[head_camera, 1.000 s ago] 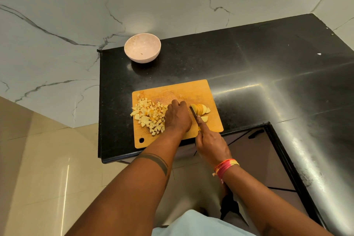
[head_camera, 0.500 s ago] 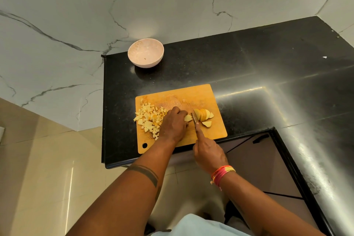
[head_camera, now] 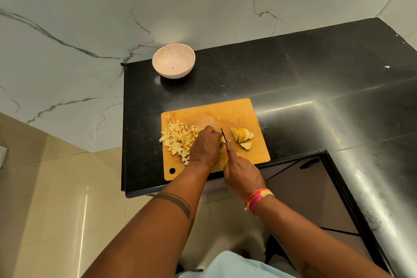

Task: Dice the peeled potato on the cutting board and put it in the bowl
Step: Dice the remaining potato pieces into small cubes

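Counter: black polished stone counter (head_camera: 282,79), L-shaped, set against a white marble-veined wall (head_camera: 112,6); beige floor tiles (head_camera: 45,198) show beyond its left edge.
Board: orange rectangular cutting board (head_camera: 225,112) with a hanging hole at its near-left corner, lying close to the counter's near edge, slightly turned.
Left arm: bare forearm with a dark band tattoo (head_camera: 178,203), reaching from the lower left up across the board's near edge.
Right arm: bare forearm with red and yellow thread bracelets (head_camera: 257,198) at the wrist, reaching in from the lower right.
Bowl: pale pink round bowl (head_camera: 173,61), upright at the counter's far-left corner, well apart from the board, no potato in it.
Left hand: left hand (head_camera: 206,146) palm down over the board's middle, fingers curled, pinning a small pale potato piece (head_camera: 222,140) that peeks out at the fingertips, just beside the blade.
Right hand: right hand (head_camera: 242,173) past the board's near edge, wrapped round the handle of a small dark-bladed knife (head_camera: 224,135), index finger stretched along its spine; blade tip points to the far edge.
Diced pile: yellow potato cubes (head_camera: 178,140) heaped on the board's left half, touching the left hand.
Slices: fanned yellow potato slices (head_camera: 242,136) near the board's right edge, right of the blade.
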### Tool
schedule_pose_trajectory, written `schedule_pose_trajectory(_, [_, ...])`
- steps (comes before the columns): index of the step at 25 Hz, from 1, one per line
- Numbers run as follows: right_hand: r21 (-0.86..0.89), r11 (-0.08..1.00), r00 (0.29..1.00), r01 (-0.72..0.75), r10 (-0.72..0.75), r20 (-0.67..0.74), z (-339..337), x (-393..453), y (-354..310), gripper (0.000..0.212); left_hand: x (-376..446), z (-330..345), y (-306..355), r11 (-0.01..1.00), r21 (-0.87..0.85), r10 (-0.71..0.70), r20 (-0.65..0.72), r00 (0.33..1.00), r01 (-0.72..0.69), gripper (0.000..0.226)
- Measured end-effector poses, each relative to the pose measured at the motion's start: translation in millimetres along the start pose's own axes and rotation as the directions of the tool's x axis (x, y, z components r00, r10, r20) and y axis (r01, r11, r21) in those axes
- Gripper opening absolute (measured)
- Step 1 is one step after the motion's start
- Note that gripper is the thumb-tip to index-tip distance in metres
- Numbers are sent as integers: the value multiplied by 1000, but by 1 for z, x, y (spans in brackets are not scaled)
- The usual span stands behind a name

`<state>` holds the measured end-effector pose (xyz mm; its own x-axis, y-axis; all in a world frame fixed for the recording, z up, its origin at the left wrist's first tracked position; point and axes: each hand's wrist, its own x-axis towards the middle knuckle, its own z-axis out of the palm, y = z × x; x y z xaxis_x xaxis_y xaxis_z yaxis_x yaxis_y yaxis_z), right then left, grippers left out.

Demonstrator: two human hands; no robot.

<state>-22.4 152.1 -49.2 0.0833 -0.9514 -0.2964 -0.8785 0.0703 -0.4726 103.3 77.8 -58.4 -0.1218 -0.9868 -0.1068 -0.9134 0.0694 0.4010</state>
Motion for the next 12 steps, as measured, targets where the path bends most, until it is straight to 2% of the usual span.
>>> schedule_pose_trajectory(8, [-130,991,997,10,0,79,10,-30,16,76,-1,3,1,999,-36,-24,-15,1000,23,33])
schedule_pose_trajectory(12, [-64,998,998,-2,6,66,12,-47,28,77,-3,2,2,997,-72,-27,-8,1000,26,39])
